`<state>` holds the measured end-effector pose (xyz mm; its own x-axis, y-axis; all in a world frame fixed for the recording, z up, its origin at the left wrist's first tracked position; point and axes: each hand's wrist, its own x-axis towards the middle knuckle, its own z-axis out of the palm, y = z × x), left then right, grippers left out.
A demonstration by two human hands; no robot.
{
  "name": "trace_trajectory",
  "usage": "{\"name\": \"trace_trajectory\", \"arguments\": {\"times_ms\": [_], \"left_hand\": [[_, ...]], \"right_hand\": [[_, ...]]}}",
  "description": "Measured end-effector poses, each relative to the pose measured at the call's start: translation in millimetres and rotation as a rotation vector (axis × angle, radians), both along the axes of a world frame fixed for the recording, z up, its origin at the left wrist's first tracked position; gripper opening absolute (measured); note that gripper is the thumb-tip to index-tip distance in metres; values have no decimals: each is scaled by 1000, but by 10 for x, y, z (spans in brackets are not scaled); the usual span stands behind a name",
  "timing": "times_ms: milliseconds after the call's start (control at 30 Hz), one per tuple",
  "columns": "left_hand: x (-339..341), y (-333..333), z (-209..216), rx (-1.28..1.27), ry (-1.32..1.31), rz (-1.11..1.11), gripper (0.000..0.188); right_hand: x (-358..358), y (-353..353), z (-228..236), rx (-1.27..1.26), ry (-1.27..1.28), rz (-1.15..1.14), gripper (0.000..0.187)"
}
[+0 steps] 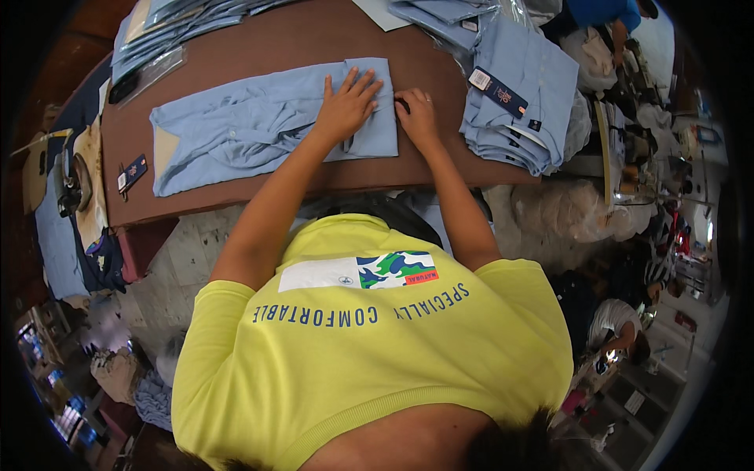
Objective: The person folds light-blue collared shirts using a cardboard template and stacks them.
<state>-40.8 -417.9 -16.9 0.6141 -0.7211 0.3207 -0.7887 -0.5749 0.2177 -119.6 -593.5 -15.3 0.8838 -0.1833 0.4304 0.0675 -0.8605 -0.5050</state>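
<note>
Shirt (259,125) lies flat on the brown counter (290,39). Left hand (347,106) presses it, fingers spread, pinning the fold. Right hand (416,114) sits at the shirt's edge, fingers curled. Stack of folded shirts (514,102) just right of it.

Right of the brown table (259,47) hangs a stack of folded blue shirts (514,102); bagged shirts (169,23) lie at its far-left corner.

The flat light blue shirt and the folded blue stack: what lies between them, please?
In the head view, only the right hand on bare brown tabletop.
</note>
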Motion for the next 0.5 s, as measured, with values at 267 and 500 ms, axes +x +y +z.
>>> {"name": "trace_trajectory", "arguments": {"times_ms": [267, 500], "left_hand": [[51, 107, -151, 23, 7, 1, 49], [51, 116, -149, 38, 62, 20, 49]], "right_hand": [[99, 44, -90, -41, -3, -24, 10], [-73, 126, -45, 40, 118, -111, 8]]}}
